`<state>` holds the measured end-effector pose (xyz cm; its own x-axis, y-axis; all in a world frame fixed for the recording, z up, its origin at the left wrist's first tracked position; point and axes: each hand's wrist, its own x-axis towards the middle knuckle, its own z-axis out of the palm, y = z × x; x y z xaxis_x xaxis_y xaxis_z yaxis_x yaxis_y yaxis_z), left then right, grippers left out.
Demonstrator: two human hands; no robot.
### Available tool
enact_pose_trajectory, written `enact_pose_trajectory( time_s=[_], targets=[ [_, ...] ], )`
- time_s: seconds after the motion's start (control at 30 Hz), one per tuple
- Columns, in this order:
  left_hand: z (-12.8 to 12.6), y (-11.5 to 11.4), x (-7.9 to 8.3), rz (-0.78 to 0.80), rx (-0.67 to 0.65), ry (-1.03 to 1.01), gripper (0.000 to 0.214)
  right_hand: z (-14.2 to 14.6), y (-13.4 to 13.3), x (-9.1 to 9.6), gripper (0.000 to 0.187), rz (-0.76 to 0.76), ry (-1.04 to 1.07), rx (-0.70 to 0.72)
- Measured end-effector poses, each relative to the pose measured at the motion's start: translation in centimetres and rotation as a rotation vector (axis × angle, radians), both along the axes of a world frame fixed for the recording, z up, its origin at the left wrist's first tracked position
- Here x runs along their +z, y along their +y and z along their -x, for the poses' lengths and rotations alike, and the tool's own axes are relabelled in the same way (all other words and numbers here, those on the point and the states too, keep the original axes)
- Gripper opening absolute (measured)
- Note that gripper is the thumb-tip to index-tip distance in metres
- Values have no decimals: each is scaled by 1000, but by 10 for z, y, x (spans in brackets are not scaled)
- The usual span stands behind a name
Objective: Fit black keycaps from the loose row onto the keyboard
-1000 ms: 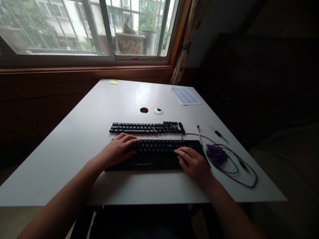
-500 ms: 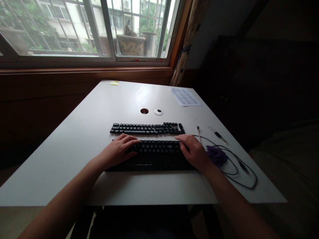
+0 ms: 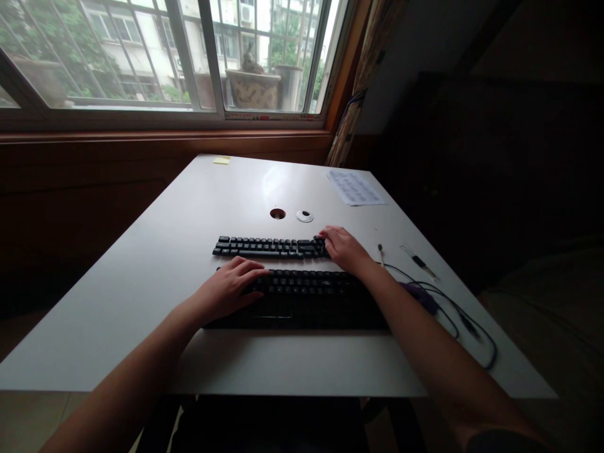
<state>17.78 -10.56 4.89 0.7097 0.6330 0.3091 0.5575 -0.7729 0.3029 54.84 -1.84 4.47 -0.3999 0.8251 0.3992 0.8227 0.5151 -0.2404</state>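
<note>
A black keyboard lies near the front of the white table, with rows of keys on its far part and a dark, bare-looking near part. Behind it, loose black keycaps are laid out in keyboard-like rows. My left hand rests on the keyboard's left end, its fingers spread over the keys. Past the keyboard, my right hand reaches to the right end of the keycap rows. Its fingertips are drawn together on a dark keycap there, and the hand covers the keycaps beneath it.
Right of the keyboard lie a black cable, a purple cloth partly behind my forearm, a thin brush and a wire keycap puller. Farther back are printed sheets, a cable hole, its white cover and yellow notes.
My right hand has moved from the keyboard's right end forward to the loose keycaps, and its fingers have come together there. My left hand stays on the keyboard. The view has shifted slightly.
</note>
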Motion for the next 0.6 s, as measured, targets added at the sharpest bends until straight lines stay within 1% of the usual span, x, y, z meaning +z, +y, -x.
enact_pose_trajectory(
  time_s=[0.27,0.4,0.6],
  targets=[
    [-1,-2,2,1,7,2,45,2,9,-7,30,40,-50,-34],
    [-1,-2,3,4,6,-6,45,4,19,-6,31,41,-62,-39],
    [0,0,1,5,2,4,46,2,41,-1,30,42,-94,-40]
  ],
)
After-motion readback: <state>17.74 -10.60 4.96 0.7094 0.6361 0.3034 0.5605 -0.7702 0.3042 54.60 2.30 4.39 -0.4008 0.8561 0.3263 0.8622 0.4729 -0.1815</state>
